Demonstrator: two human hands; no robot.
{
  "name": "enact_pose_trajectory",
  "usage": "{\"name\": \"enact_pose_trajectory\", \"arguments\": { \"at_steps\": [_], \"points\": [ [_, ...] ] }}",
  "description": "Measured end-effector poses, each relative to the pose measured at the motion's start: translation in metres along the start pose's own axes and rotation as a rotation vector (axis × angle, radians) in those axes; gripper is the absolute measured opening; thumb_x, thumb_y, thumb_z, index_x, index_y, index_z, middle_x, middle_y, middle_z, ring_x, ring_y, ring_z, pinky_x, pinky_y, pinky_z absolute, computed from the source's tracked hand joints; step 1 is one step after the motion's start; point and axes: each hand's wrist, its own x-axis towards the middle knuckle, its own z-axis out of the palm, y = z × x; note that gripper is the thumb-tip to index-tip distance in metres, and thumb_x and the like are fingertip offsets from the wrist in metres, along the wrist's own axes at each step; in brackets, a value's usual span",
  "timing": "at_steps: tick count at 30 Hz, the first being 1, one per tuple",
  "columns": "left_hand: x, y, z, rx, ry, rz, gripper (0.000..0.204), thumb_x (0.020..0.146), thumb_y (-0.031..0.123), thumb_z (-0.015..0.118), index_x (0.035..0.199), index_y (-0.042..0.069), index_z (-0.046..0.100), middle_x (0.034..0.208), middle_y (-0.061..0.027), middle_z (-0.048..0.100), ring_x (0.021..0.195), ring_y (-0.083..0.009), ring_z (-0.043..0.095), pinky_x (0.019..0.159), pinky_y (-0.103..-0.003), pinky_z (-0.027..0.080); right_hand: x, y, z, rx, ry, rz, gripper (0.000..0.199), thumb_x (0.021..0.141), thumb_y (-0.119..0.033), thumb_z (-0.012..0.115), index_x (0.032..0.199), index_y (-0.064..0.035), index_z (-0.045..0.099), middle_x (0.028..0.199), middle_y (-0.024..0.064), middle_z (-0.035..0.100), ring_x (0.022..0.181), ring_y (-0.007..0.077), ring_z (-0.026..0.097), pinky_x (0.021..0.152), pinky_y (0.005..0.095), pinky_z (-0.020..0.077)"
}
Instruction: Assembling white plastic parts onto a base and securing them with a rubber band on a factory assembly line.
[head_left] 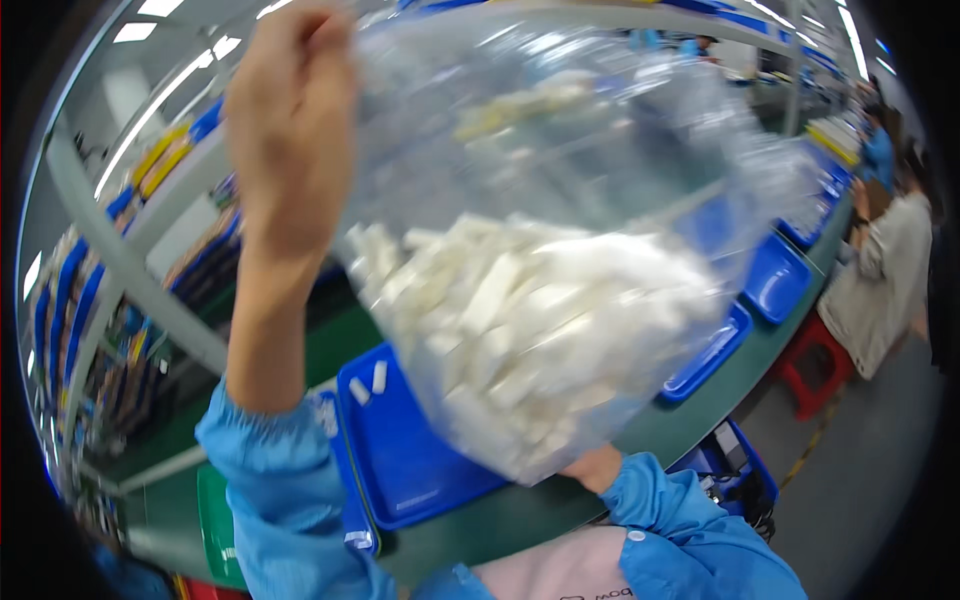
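A large clear plastic bag (560, 330) hangs in front of me, its lower part filled with many small white pieces, some of them block-shaped. My left hand (295, 130) is raised high, with its fingers closed on the bag's upper left edge; motion blurs it. Low at the bag's underside is my right hand (597, 468), showing only near the wrist, its fingers hidden by the bag. Below and left of the bag, a blue tray (410, 480) rests on the green table (450, 548) with two small white pieces (370, 384) in it.
More blue trays (778, 278) line the table's right side. A green tray (215, 520) stands at the lower left. A grey rack frame (120, 255) rises at left. At right, a person (885, 270) sits on a red stool (808, 368). A blue bin (745, 465) holds dark items.
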Motion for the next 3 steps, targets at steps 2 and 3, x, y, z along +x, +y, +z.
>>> {"name": "enact_pose_trajectory", "arguments": {
  "at_steps": [2, 3],
  "points": [
    [0.008, 0.013, 0.006, -0.057, 0.035, 0.007, 0.015, 0.097, 0.013, 0.051, 0.093, 0.001, 0.058, 0.072, -0.0067, 0.056, 0.067, -0.0129, 0.051, 0.062, -0.027, 0.04, -0.01, -0.012, -0.007, -0.665, -0.026, -0.197, 0.04, 0.097, -0.035, 0.045, 0.123, -0.0082, 0.059, 0.121, 0.0085, 0.063, 0.113, 0.0224, 0.058, 0.102, 0.0436, 0.0411],
    [0.014, 0.03, 0.013, -0.128, 0.064, 0.015, 0.015, 0.095, 0.008, 0.05, 0.087, -0.004, 0.056, 0.067, -0.0113, 0.057, 0.062, -0.0187, 0.053, 0.058, -0.033, 0.042, -0.011, -0.006, -0.005, -0.665, -0.058, -0.156, 0.04, 0.097, -0.035, 0.045, 0.123, -0.0082, 0.059, 0.121, 0.0085, 0.063, 0.113, 0.0224, 0.058, 0.102, 0.0436, 0.0411]
  ]
}}
